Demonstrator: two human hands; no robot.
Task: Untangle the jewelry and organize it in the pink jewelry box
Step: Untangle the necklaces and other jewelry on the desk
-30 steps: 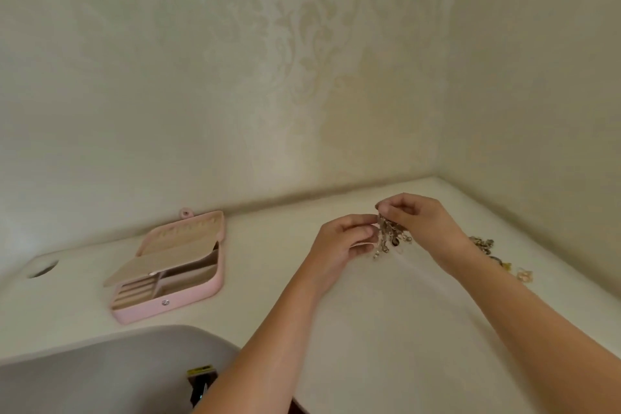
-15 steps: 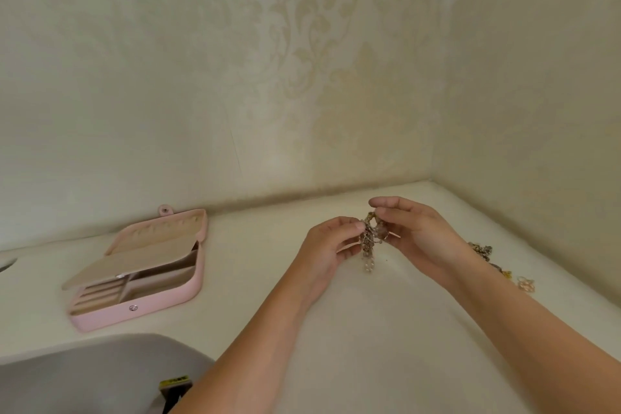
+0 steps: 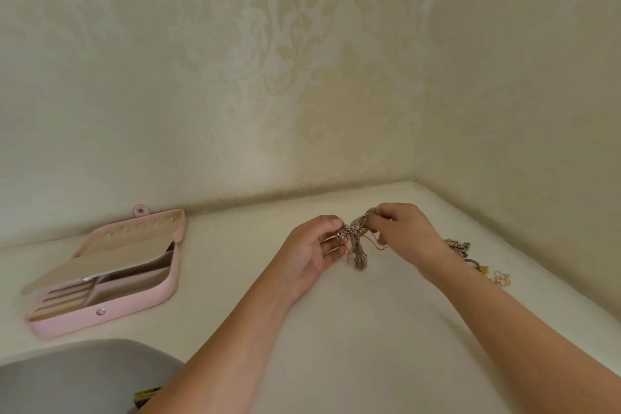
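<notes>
A tangled clump of gold and silver chains hangs just above the white tabletop, held between both hands. My left hand pinches its left end with thumb and fingertips. My right hand pinches the upper right end, and a loose strand dangles below. The pink jewelry box lies open at the left, its beige inner flap raised over several compartments. More jewelry lies on the table behind my right wrist, partly hidden by it.
Patterned walls meet in a corner close behind the table at the back right. A grey rounded object fills the lower left, with a small yellow and black item at its edge.
The view has swung slightly, so the box sits further left than a second ago. My hands have drawn a little apart, stretching the clump sideways between them.
</notes>
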